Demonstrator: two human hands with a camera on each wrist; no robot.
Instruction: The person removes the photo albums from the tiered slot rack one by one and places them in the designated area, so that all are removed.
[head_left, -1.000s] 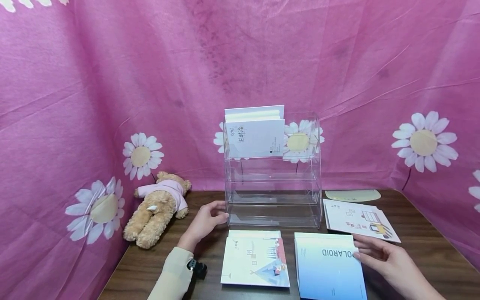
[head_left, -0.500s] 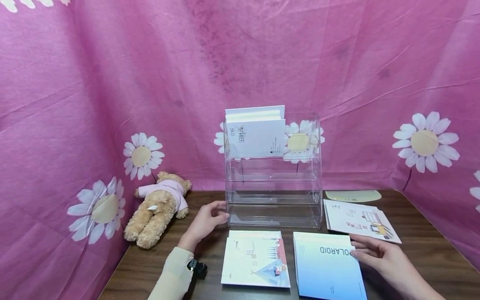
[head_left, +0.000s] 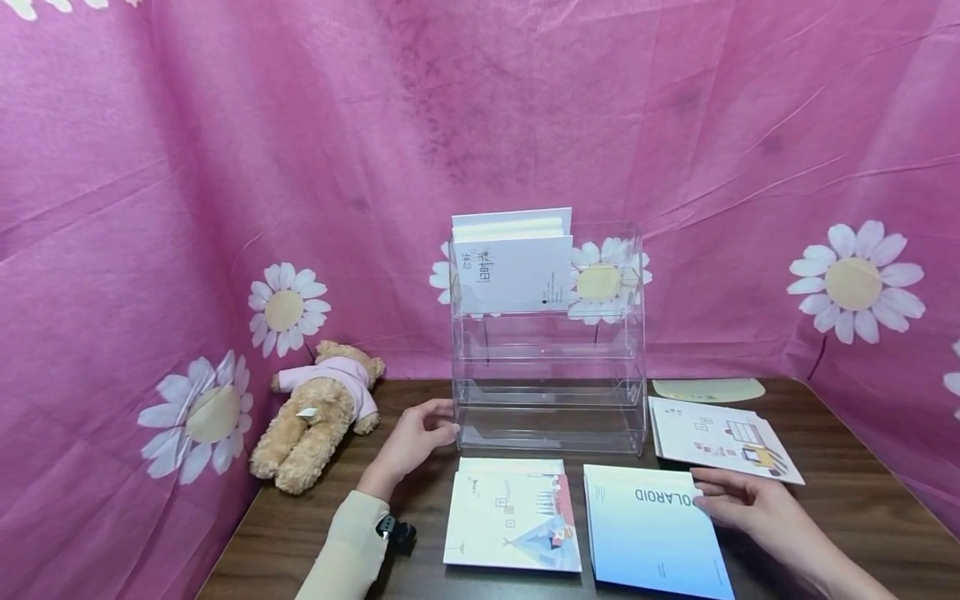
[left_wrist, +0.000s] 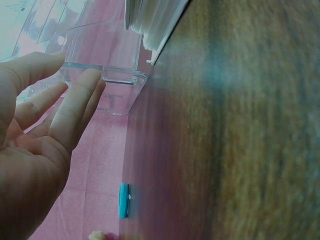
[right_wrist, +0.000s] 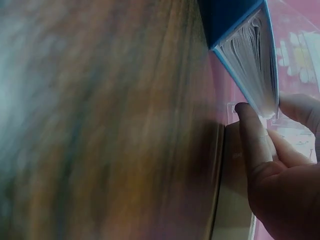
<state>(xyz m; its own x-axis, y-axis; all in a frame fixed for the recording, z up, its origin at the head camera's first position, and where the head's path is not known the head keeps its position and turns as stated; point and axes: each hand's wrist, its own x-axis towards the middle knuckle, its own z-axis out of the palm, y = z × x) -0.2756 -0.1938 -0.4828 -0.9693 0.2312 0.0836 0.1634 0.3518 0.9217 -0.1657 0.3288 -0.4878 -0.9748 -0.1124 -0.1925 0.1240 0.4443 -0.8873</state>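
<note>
Head view: I note the left hand (head_left: 414,438), fingers loosely spread, touching the side of a tiered clear plastic rack (head_left: 547,427). The right hand (head_left: 761,510) pinches the edge of a square blue-and-white book (head_left: 651,535) before the rack.

Left wrist view: relaxed fingers (left_wrist: 75,107) meet the rack's edge.

Right wrist view: thumb and fingers bracket the book.

A draped, booth-like setting is shown; whether home or studio cannot be told. The wood-grained counter (head_left: 281,542) is walled by pink daisy-printed fabric (head_left: 480,108), with a teddy bear (head_left: 322,417) laid against it.
</note>
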